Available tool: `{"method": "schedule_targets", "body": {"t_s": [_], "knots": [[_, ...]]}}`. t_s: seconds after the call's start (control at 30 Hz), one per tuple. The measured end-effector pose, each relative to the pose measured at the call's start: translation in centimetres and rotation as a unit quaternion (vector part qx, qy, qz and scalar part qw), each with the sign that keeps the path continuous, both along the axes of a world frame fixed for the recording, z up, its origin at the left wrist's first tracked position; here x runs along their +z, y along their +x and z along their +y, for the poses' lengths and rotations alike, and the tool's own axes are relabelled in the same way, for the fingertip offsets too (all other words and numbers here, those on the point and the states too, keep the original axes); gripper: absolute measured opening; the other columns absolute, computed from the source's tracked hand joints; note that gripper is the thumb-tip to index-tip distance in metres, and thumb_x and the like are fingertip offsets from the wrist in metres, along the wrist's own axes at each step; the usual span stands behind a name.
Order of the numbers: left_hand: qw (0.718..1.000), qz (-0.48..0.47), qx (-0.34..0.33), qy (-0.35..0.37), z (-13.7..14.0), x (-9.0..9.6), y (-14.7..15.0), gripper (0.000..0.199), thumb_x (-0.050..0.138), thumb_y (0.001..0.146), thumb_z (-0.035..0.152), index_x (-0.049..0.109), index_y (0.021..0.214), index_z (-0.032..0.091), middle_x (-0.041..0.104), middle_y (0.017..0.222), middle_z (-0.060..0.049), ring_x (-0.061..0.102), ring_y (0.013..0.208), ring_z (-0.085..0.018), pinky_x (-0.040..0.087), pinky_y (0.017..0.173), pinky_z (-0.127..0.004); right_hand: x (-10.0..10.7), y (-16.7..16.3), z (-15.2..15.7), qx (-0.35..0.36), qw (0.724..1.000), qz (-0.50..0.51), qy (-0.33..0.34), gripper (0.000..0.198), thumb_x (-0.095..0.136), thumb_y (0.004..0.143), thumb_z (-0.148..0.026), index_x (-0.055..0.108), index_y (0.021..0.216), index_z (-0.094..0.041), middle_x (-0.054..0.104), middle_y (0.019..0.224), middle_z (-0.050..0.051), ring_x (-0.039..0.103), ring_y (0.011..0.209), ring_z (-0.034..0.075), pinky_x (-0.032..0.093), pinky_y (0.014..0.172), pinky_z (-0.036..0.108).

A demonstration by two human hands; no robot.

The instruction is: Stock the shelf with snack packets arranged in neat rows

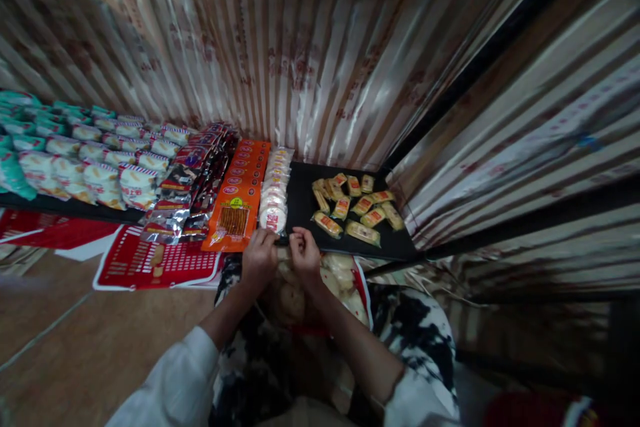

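Observation:
My left hand is closed at the shelf's front edge, right below a row of round white crackers in clear wrappers. A few centimetres to its right, my right hand is closed too, fingertips curled towards the left hand. Whatever lies between the fingers is too dark and small to make out. Below my forearms, a red basket with a white rim sits between my knees, holding pale round wrapped crackers. My right arm covers part of them.
On the black shelf lie an orange snack bag, dark shiny packets, rows of white and green packets, and scattered small yellow packets. Flat red basket hangs lower left. Plastic-covered corrugated wall rises behind.

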State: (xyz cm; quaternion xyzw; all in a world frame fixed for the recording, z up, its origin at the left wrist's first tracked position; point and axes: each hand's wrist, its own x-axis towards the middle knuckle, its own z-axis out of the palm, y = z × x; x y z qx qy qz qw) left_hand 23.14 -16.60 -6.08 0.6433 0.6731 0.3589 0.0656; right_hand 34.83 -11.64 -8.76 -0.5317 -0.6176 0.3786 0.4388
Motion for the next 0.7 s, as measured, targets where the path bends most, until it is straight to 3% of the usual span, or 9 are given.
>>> {"method": "schedule_targets", "body": {"t_s": [0.07, 0.13, 0.23, 0.33, 0.47, 0.57, 0.7], "knots": [[0.997, -0.038, -0.037, -0.053, -1.8, -0.8, 1.0, 0.023, 0.039, 0.083, 0.013, 0.061, 0.088, 0.018, 0.062, 0.091, -0.007, 0.056, 0.093, -0.018, 0.046, 0.087, -0.033, -0.6, 1.6, -1.8, 0.018, 0.998, -0.055, 0.001, 0.026, 0.043, 0.086, -0.037, 0.057, 0.095, -0.018, 0.062, 0.079, 0.003, 0.057, 0.067, 0.013, 0.046, 0.064, 0.025], [0.989, -0.085, -0.054, -0.112, -3.6, -2.0, 1.9, 0.023, 0.041, 0.082, 0.011, 0.061, 0.089, 0.020, 0.061, 0.099, -0.006, 0.056, 0.094, -0.016, 0.046, 0.086, -0.030, -1.2, 3.4, -3.4, 0.064, 0.987, -0.145, 0.016, 0.021, 0.046, 0.086, -0.035, 0.060, 0.090, -0.020, 0.064, 0.085, 0.004, 0.058, 0.079, 0.017, 0.046, 0.075, 0.029], [0.978, -0.130, -0.028, -0.159, -5.4, -3.7, 2.8, 0.024, 0.040, 0.080, 0.008, 0.060, 0.089, 0.018, 0.061, 0.098, -0.006, 0.057, 0.097, -0.017, 0.046, 0.089, -0.031, -2.2, 5.8, -5.1, 0.146, 0.949, -0.277, 0.037, 0.020, 0.055, 0.081, -0.031, 0.063, 0.096, -0.021, 0.066, 0.097, 0.007, 0.056, 0.096, 0.023, 0.042, 0.085, 0.035], [0.975, -0.142, -0.022, -0.169, -6.1, -4.7, 3.2, 0.029, 0.039, 0.075, 0.003, 0.060, 0.088, 0.017, 0.062, 0.095, -0.006, 0.057, 0.096, -0.016, 0.045, 0.090, -0.031, -2.9, 7.0, -5.7, 0.190, 0.919, -0.341, 0.048, 0.027, 0.060, 0.079, -0.030, 0.063, 0.104, -0.021, 0.065, 0.104, 0.009, 0.054, 0.100, 0.025, 0.041, 0.088, 0.036], [0.976, -0.106, -0.013, -0.189, -5.5, -4.8, 3.4, 0.030, 0.039, 0.074, 0.004, 0.063, 0.090, 0.014, 0.063, 0.105, -0.010, 0.055, 0.107, -0.019, 0.041, 0.098, -0.034, -3.1, 6.7, -5.1, 0.164, 0.921, -0.349, 0.051, 0.027, 0.051, 0.085, -0.029, 0.062, 0.107, -0.018, 0.065, 0.106, 0.010, 0.053, 0.102, 0.024, 0.039, 0.091, 0.035], [0.975, -0.072, -0.007, -0.212, -4.1, -4.7, 3.6, 0.036, 0.041, 0.075, 0.006, 0.062, 0.104, 0.012, 0.057, 0.122, -0.012, 0.047, 0.121, -0.021, 0.033, 0.106, -0.037, -2.9, 5.8, -3.8, 0.126, 0.920, -0.367, 0.054, 0.033, 0.045, 0.087, -0.023, 0.059, 0.115, -0.014, 0.061, 0.117, 0.013, 0.049, 0.110, 0.025, 0.035, 0.096, 0.036], [0.968, -0.071, 0.007, -0.240, -1.4, -5.1, 3.9, 0.052, 0.043, 0.070, 0.001, 0.056, 0.119, 0.012, 0.049, 0.135, -0.013, 0.038, 0.129, -0.021, 0.026, 0.110, -0.036, -3.1, 4.8, -1.8, 0.135, 0.909, -0.390, 0.056, 0.040, 0.043, 0.083, -0.016, 0.055, 0.121, -0.015, 0.058, 0.123, 0.013, 0.047, 0.114, 0.025, 0.033, 0.097, 0.037]]}}
